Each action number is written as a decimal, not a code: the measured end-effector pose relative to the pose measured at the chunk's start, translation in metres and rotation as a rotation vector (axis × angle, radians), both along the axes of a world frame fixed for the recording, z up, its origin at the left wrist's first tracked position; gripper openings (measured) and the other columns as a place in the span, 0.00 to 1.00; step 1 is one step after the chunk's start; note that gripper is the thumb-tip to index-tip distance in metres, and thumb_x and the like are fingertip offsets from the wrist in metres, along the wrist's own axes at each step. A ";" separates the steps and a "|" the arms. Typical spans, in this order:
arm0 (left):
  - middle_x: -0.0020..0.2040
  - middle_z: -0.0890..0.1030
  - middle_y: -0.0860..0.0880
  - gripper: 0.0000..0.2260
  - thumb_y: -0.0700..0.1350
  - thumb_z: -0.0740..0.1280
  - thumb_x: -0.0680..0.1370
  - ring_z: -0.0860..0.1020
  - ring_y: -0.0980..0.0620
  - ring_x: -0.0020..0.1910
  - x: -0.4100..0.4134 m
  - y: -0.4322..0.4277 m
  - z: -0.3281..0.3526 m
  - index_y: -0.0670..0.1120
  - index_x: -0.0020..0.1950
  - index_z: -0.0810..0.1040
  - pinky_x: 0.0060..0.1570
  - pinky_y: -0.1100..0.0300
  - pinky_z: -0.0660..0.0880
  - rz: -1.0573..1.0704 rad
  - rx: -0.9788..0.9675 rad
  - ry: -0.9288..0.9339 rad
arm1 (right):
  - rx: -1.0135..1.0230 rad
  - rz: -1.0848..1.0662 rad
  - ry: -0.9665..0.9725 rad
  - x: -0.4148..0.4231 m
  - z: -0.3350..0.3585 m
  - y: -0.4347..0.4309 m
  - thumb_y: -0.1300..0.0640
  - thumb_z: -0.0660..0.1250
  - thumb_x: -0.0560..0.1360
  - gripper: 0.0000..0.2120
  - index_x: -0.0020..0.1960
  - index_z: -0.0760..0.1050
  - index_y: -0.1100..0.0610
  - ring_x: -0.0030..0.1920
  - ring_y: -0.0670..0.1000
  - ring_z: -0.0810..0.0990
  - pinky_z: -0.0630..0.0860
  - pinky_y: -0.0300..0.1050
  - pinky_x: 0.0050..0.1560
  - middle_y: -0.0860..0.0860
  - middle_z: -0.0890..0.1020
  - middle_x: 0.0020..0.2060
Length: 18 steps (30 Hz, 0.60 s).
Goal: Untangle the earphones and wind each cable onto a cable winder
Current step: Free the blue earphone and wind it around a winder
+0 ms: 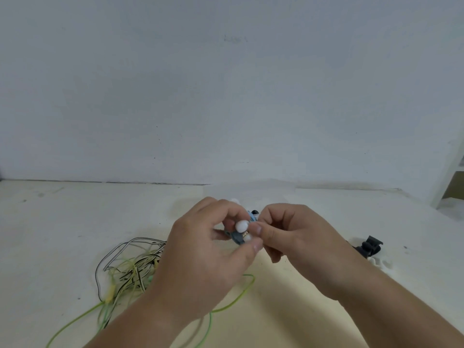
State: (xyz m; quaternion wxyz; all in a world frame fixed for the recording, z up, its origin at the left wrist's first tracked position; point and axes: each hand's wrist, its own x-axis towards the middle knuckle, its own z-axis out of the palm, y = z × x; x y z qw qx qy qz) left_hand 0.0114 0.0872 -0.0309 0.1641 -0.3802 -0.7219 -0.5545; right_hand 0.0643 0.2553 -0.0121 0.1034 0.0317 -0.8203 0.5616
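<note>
Your left hand (208, 249) grips the blue cable winder (237, 237) above the table (75, 209), fingers curled round it and thumb pressed on its near edge. Your right hand (296, 237) closes on the winder's right edge with thumb and curled forefinger; whether a cable also runs inside that pinch cannot be told. Two white earbuds (241, 226) sit against the winder's upper face, between both thumbs. The tangled cables (133, 270), green, yellow and black-and-white, lie on the table to the left of the winder and nearer to you. One green cable (236, 300) loops below the winder, under your left wrist. A black winder (369, 247) lies on the table well to the right of the blue one.
</note>
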 end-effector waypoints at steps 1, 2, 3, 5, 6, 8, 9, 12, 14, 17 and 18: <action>0.43 0.79 0.52 0.07 0.51 0.74 0.68 0.80 0.47 0.46 -0.001 0.000 0.000 0.52 0.45 0.83 0.45 0.58 0.82 -0.053 0.044 -0.050 | -0.002 -0.006 0.004 0.000 0.000 0.001 0.53 0.70 0.76 0.14 0.38 0.75 0.63 0.31 0.49 0.72 0.67 0.36 0.33 0.52 0.75 0.30; 0.42 0.79 0.52 0.06 0.49 0.74 0.70 0.81 0.46 0.45 -0.002 -0.001 0.000 0.51 0.45 0.84 0.45 0.60 0.82 -0.085 0.071 -0.090 | 0.003 -0.008 0.008 0.000 0.000 0.002 0.54 0.70 0.77 0.14 0.39 0.74 0.63 0.31 0.48 0.72 0.67 0.33 0.32 0.52 0.74 0.30; 0.42 0.79 0.52 0.03 0.45 0.74 0.72 0.82 0.45 0.44 -0.003 -0.001 0.001 0.50 0.45 0.84 0.43 0.63 0.80 -0.100 0.090 -0.124 | 0.013 -0.009 0.009 0.000 0.000 0.002 0.54 0.69 0.77 0.13 0.40 0.74 0.64 0.30 0.47 0.72 0.66 0.32 0.31 0.53 0.74 0.31; 0.41 0.79 0.52 0.07 0.37 0.74 0.75 0.83 0.45 0.42 -0.004 0.000 0.001 0.50 0.45 0.85 0.37 0.71 0.75 -0.089 0.096 -0.156 | 0.036 0.002 0.009 0.000 0.000 0.001 0.54 0.68 0.79 0.13 0.41 0.73 0.62 0.30 0.45 0.72 0.66 0.31 0.31 0.55 0.74 0.31; 0.41 0.79 0.52 0.09 0.35 0.73 0.75 0.84 0.46 0.41 -0.004 0.000 0.000 0.49 0.46 0.86 0.36 0.72 0.74 -0.095 0.093 -0.163 | 0.038 0.012 0.008 0.000 0.001 0.001 0.52 0.67 0.79 0.13 0.41 0.74 0.60 0.31 0.46 0.73 0.68 0.33 0.34 0.58 0.75 0.32; 0.41 0.79 0.51 0.08 0.35 0.73 0.75 0.83 0.48 0.41 -0.003 0.000 0.002 0.48 0.47 0.86 0.38 0.72 0.75 -0.107 0.083 -0.157 | 0.020 0.029 0.002 -0.002 0.001 0.001 0.49 0.64 0.75 0.11 0.39 0.74 0.55 0.34 0.49 0.75 0.71 0.41 0.41 0.61 0.77 0.36; 0.41 0.79 0.51 0.08 0.36 0.72 0.75 0.83 0.50 0.41 -0.003 -0.001 0.003 0.48 0.48 0.86 0.38 0.72 0.76 -0.107 0.071 -0.146 | 0.006 0.035 0.002 -0.002 0.001 0.002 0.49 0.63 0.74 0.11 0.38 0.75 0.54 0.35 0.50 0.75 0.72 0.45 0.43 0.61 0.77 0.37; 0.43 0.79 0.53 0.07 0.38 0.72 0.76 0.81 0.55 0.42 -0.004 -0.001 0.004 0.50 0.48 0.85 0.37 0.73 0.75 -0.081 0.010 -0.089 | -0.013 0.018 -0.003 -0.002 0.001 0.004 0.48 0.64 0.73 0.11 0.38 0.76 0.55 0.35 0.50 0.75 0.72 0.49 0.43 0.63 0.79 0.38; 0.44 0.77 0.54 0.07 0.39 0.70 0.77 0.80 0.55 0.45 -0.005 -0.001 0.002 0.51 0.49 0.84 0.39 0.72 0.75 -0.051 -0.027 -0.048 | -0.016 -0.011 0.015 -0.002 0.000 0.005 0.50 0.67 0.76 0.12 0.38 0.77 0.57 0.33 0.49 0.75 0.71 0.45 0.40 0.60 0.79 0.35; 0.45 0.76 0.55 0.05 0.43 0.69 0.78 0.79 0.53 0.47 -0.005 0.000 0.000 0.53 0.49 0.82 0.40 0.70 0.76 -0.031 -0.039 -0.023 | -0.015 -0.075 0.042 -0.002 0.001 0.006 0.56 0.68 0.79 0.12 0.39 0.76 0.61 0.32 0.48 0.73 0.68 0.39 0.35 0.58 0.79 0.33; 0.45 0.76 0.55 0.05 0.44 0.69 0.79 0.79 0.53 0.47 -0.004 0.001 -0.001 0.54 0.49 0.82 0.41 0.70 0.76 -0.037 -0.035 -0.025 | -0.025 -0.080 0.038 -0.002 0.001 0.006 0.56 0.68 0.78 0.12 0.39 0.76 0.63 0.32 0.48 0.73 0.68 0.40 0.36 0.58 0.78 0.33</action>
